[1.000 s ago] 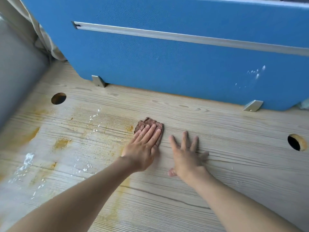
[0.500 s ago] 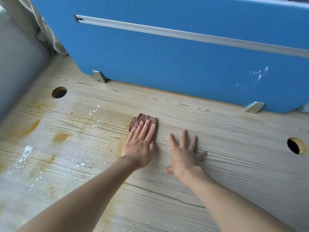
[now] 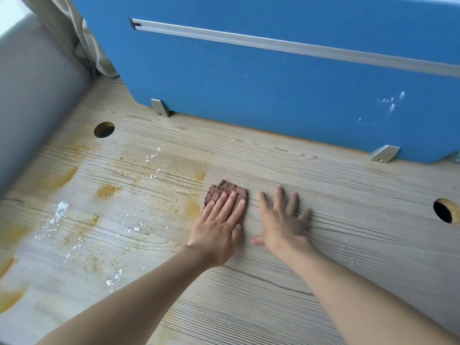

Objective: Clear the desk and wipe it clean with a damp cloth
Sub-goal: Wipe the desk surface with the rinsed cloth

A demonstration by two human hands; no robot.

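A small brown cloth (image 3: 227,190) lies flat on the pale wood-grain desk (image 3: 348,245), near its middle. My left hand (image 3: 220,225) presses on the cloth with straight fingers and covers its near half. Just to the right, my right hand (image 3: 281,220) rests flat on the bare desk with fingers spread, apart from the cloth. Yellow-orange stains (image 3: 107,191) and white crumbs (image 3: 61,210) cover the left part of the desk.
A blue partition panel (image 3: 273,90) with a metal rail stands along the back edge on metal brackets (image 3: 159,108). Round cable holes sit at the left (image 3: 104,129) and right (image 3: 444,210). A grey wall (image 3: 32,95) and a curtain bound the left side.
The cloth under my left hand shifted slightly left, then back toward my right hand. My right hand stayed planted on the desk.
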